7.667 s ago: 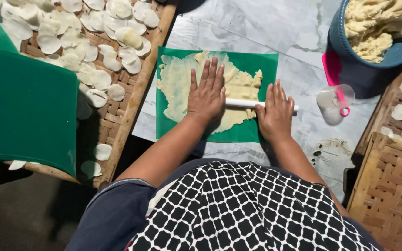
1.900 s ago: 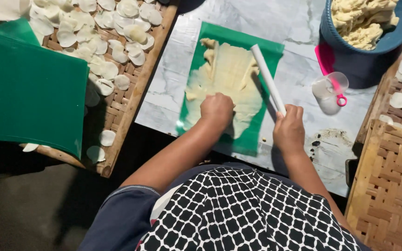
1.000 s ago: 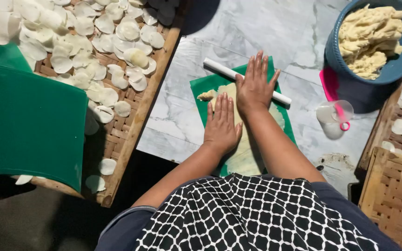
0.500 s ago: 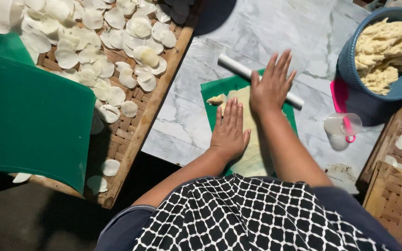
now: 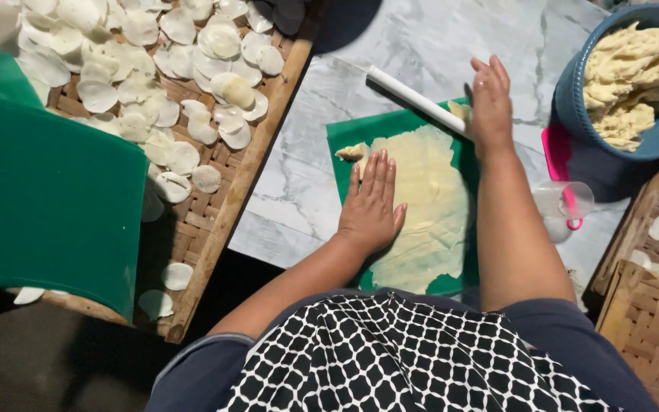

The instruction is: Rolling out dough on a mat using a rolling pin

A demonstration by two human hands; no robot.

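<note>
A thin pale dough sheet lies on a green mat on the marble top. My left hand rests flat on the near left part of the dough, fingers together and pointing away. My right hand lies palm down on a white rolling pin at the far edge of the mat, fingers stretched forward over it. The pin lies slanted from upper left to lower right. A small dough scrap sticks out at the sheet's far left corner.
A woven bamboo tray with several round dough discs sits on the left, partly under a green sheet. A blue bowl of dough pieces stands at the far right, beside a clear cup, a pink scraper and more woven trays.
The right hand has pushed the rolling pin away, from mid-dough to the mat's far edge. The left hand stayed pressed on the near part of the dough.
</note>
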